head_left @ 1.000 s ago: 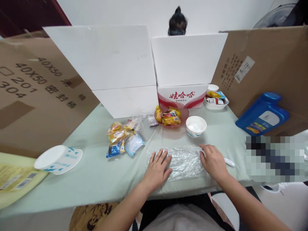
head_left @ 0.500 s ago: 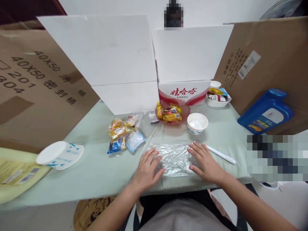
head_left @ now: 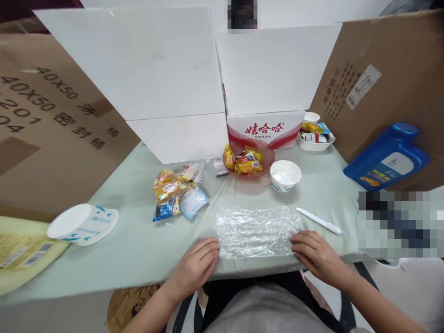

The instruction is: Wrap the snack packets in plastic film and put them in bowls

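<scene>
A crinkled sheet of clear plastic film (head_left: 256,233) lies flat on the cloth in front of me. At its lower left corner, my left hand (head_left: 197,263) is closed, fingers together on the edge; the thumb is hidden. My right hand (head_left: 317,256) grips the opposite edge near the lower right corner with curled fingers. A white utility knife (head_left: 319,221) rests just beyond my right hand. Behind the film stand a white paper bowl (head_left: 285,175) with a blue pattern and a reddish see-through bowl (head_left: 267,162) of wrapped snacks.
Several wrapped snacks (head_left: 180,192) are piled to the left. A paper bowl (head_left: 83,224) lies tipped beside a yellow container (head_left: 24,249). White boards (head_left: 173,138) and brown cartons (head_left: 62,138) wall the table. A white dish (head_left: 315,144) and a blue bottle (head_left: 388,157) stand right.
My hands have moved apart and toward me, from lying spread on the film to closing at its two side edges. The film now shows wider and flatter.
</scene>
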The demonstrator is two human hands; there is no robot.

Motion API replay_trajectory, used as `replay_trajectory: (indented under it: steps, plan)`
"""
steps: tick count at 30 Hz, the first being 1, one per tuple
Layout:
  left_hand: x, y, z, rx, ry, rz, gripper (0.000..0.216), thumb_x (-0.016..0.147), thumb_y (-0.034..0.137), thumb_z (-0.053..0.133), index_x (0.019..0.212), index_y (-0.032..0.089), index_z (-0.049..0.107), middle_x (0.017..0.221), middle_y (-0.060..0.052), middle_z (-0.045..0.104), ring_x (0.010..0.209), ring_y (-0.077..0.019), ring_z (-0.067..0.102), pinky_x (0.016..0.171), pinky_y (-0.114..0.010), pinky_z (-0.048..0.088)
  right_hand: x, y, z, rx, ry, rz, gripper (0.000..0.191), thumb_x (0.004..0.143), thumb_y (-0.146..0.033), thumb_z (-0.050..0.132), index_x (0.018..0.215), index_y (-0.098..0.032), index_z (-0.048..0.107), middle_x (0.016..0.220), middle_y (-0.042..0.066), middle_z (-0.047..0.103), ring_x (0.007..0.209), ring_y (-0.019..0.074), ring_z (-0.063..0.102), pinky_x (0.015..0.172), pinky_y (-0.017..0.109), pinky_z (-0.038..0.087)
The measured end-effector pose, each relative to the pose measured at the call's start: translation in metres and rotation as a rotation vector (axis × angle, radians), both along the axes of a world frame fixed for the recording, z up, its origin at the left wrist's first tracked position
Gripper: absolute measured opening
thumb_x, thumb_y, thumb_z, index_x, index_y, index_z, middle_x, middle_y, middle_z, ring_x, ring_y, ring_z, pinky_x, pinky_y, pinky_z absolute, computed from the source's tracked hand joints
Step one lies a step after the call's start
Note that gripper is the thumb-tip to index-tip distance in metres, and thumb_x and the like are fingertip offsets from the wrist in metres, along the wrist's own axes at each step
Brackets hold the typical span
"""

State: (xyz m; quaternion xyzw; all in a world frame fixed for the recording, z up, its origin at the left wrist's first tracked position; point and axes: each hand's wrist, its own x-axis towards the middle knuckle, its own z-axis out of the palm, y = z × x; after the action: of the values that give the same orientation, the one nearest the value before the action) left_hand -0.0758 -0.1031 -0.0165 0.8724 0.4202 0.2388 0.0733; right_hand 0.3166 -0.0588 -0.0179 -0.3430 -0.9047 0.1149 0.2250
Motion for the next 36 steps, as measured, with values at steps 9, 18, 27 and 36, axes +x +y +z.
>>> replay_trajectory:
  steps: [9, 18, 27, 36]
  plan:
    - [0.015, 0.04, 0.004, -0.102, -0.005, 0.442, 0.022, 0.094, 0.027, 0.038, 0.098, 0.021, 0.059, 0.08, -0.001, 0.069, 0.069, -0.016, 0.066, 0.067, -0.026, 0.051, -0.02, 0.031, 0.008, -0.067, 0.013, -0.326, 0.028, 0.098, -0.029, 0.036, 0.101, -0.021, 0.062, 0.094, 0.006, 0.071, 0.082, 0.0197, 0.067, 0.073, 0.033, 0.053]
    - [0.031, 0.073, -0.008, -0.062, 0.271, 0.654, 0.022, 0.091, 0.024, 0.045, 0.102, 0.019, 0.063, 0.092, -0.007, 0.07, 0.07, -0.021, 0.064, 0.061, -0.028, 0.047, -0.037, 0.055, -0.012, 0.047, -0.317, -0.532, 0.029, 0.097, -0.03, 0.038, 0.101, -0.018, 0.064, 0.089, 0.008, 0.068, 0.068, 0.0194, 0.063, 0.059, 0.029, 0.043]
    - [0.062, 0.048, 0.002, 0.072, 0.223, 0.336, 0.042, 0.093, 0.039, 0.047, 0.129, 0.019, 0.054, 0.134, -0.013, 0.054, 0.125, -0.0308, 0.047, 0.102, -0.046, 0.038, -0.044, 0.042, -0.002, 0.155, -0.229, -0.056, 0.059, 0.092, -0.055, 0.045, 0.137, -0.017, 0.048, 0.14, 0.015, 0.05, 0.133, 0.0327, 0.038, 0.108, 0.055, 0.026]
    - [0.067, 0.04, -0.009, 0.037, 0.363, 0.36, 0.064, 0.087, 0.051, 0.056, 0.141, 0.019, 0.043, 0.151, -0.017, 0.034, 0.14, -0.041, 0.022, 0.109, -0.063, 0.016, -0.033, 0.035, -0.014, 0.065, -0.352, -0.009, 0.097, 0.078, -0.075, 0.048, 0.15, -0.015, 0.026, 0.155, 0.017, 0.026, 0.144, 0.0376, 0.011, 0.111, 0.06, 0.012]
